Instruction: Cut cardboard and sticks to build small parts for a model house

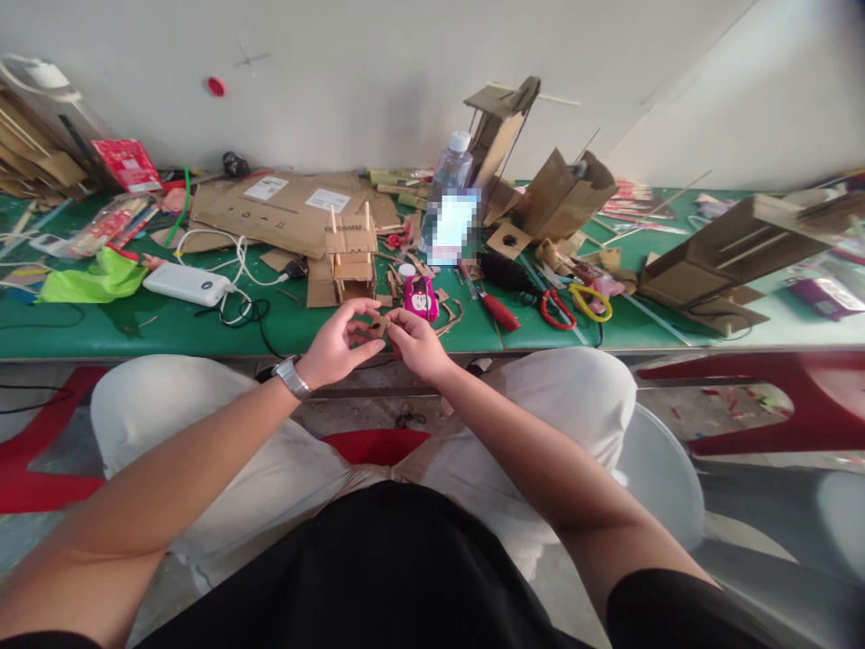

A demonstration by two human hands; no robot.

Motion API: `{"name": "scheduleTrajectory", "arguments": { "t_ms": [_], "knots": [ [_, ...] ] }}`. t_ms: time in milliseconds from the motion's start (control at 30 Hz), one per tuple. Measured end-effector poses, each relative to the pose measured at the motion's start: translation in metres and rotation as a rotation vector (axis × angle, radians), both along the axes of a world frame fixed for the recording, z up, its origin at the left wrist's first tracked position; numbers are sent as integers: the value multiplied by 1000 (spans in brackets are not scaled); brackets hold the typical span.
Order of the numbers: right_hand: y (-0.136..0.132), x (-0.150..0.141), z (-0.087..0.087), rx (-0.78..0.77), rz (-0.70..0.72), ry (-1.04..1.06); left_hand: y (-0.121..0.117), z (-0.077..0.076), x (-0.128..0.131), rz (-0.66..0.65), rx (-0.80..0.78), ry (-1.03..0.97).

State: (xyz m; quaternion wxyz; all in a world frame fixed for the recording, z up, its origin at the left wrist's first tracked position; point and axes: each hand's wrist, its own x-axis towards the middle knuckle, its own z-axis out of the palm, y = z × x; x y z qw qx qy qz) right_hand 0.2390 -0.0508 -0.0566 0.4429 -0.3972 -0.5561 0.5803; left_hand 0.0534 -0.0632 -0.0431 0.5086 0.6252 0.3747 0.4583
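Observation:
A small piece of brown cardboard (pixel 380 328) with a dark spot or hole is held up at the table's front edge. My right hand (pixel 420 346) pinches its right side between thumb and fingers. On the other side my left hand (pixel 341 344), with a metal watch on the wrist, curls its fingers and thumb around the piece. Just behind the hands stands a small cardboard frame (pixel 351 248) with wooden sticks through it. A pink bottle (pixel 420 297) with a white cap is beyond my right hand.
Scissors with red and yellow handles (pixel 558 309), a red-handled tool (pixel 500 312) and a cardboard tower (pixel 709 257) are to the right. At left lie a white power bank (pixel 187 285) with cables and a green cloth (pixel 95 278). A water bottle (pixel 454 162) stands behind.

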Motion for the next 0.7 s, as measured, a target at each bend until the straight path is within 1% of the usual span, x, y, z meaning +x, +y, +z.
{"name": "scheduleTrajectory", "arguments": {
  "t_ms": [100, 267, 500, 567, 700],
  "knots": [
    [-2, 0, 2, 10, 8, -27, -2, 2, 0, -10, 86, 85],
    [-4, 0, 4, 26, 23, -45, -2, 7, -2, 15, 144, 161],
    [-4, 0, 4, 31, 40, -35, -2, 10, -3, 14, 265, 253],
    [-5, 0, 5, 23, 43, -27, -2, 11, -4, 16, 280, 257],
    [-5, 1, 6, -17, 37, -24, -3, 12, -5, 31, 249, 243]
  ]
}}
